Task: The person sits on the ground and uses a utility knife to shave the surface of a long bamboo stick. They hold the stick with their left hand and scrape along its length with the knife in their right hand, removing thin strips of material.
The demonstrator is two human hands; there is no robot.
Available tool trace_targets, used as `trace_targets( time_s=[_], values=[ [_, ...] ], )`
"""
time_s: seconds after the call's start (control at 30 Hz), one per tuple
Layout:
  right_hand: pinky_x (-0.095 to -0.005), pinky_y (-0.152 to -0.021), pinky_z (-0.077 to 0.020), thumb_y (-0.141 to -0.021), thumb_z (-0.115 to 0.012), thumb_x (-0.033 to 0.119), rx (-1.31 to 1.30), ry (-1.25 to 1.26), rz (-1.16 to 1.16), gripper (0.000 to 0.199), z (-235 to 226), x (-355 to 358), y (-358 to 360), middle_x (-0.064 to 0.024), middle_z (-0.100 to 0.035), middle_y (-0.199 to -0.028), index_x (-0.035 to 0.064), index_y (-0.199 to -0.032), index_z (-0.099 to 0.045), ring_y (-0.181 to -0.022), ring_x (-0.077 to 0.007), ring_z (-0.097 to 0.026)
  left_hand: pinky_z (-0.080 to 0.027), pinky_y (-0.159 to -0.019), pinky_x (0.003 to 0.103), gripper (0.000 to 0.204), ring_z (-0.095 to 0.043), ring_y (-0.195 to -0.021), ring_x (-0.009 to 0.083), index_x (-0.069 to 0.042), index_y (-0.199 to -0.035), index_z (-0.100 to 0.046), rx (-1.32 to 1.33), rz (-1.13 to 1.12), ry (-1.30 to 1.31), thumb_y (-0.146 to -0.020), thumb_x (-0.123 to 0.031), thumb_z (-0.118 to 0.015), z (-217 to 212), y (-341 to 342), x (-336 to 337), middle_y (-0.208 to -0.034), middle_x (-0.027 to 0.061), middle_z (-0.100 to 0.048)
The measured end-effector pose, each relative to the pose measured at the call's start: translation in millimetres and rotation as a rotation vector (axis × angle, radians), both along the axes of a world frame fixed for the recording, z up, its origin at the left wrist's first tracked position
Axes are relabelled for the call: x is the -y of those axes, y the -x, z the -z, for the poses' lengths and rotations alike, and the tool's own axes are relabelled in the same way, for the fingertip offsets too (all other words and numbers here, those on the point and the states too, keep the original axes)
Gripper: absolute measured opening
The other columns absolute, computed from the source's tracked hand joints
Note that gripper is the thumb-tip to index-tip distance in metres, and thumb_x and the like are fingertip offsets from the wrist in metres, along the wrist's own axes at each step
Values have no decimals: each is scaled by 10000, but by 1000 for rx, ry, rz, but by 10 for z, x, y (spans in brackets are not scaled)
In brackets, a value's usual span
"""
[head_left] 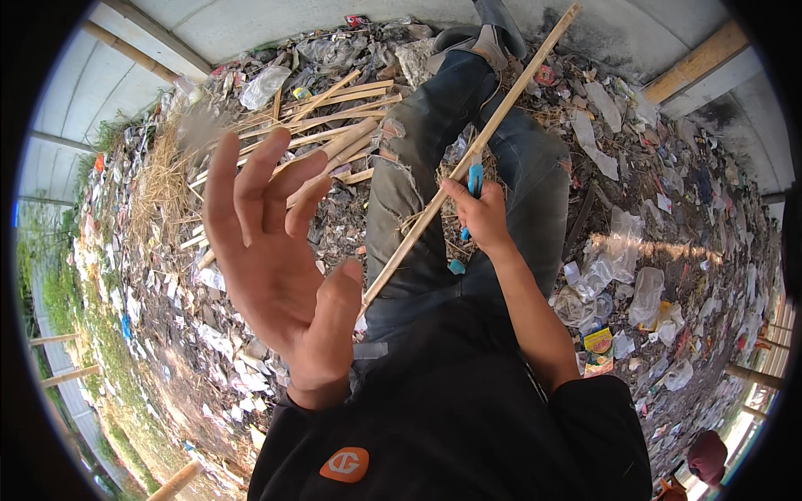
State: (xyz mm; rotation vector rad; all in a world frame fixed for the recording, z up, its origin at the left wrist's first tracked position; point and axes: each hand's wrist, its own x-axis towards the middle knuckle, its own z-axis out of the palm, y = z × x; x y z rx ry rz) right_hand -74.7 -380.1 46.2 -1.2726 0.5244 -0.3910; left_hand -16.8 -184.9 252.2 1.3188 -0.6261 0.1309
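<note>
My left hand [280,259] is raised, palm up, with its fingers spread and nothing in it. A long, pale bamboo strip [535,73] slants across my legs, from near my lap up past my right knee. My right hand [483,215] is closed around a blue-handled tool [475,179], with its thumb against the strip. A short greyish part of the tool shows by the strip's edge, but the fingers hide much of the rest. Several split bamboo strips [342,117] lie in a loose pile beyond my left hand.
I sit on ground strewn with litter, my torn jeans [418,179] stretched out ahead. Clear plastic bags [647,296] and a yellow packet [598,341] lie to my right. Dry straw [163,179] is at the left. A grey wall [276,25] with bamboo posts [697,63] stands ahead.
</note>
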Motion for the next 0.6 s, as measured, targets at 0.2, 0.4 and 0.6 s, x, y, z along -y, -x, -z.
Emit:
trace_targets(
  time_s=[0.2, 0.4, 0.6],
  values=[
    [-255, -432, -266, -973, -756, 188, -9, -30, 38, 263, -23, -169, 25, 69, -490, -552, 81, -749, -670, -459, -29, -402, -485, -1069, 459, 921, -589, -1269, 326, 50, -1564, -324, 297, 276, 190, -767, -110, -757, -606, 464, 297, -1478, 258, -499],
    [-261, -435, -271, -972, -748, 178, -37, -109, 27, 316, 126, -144, 74, 69, -478, -547, 90, -702, -608, -457, -34, -397, -502, -1022, 464, 834, -606, -1224, 342, 43, -1530, -373, 323, 561, 119, -795, -89, -744, -545, 657, 623, -1453, 262, -505],
    [-257, -417, -300, -987, -740, 175, -26, -160, 51, 251, 291, -136, 131, 56, -482, -565, 67, -786, -637, -442, -46, -387, -519, -976, 468, 749, -623, -1178, 359, 36, -1497, -422, 338, 705, 29, -822, -69, -731, -581, 647, 724, -1428, 265, -512]
  ],
)
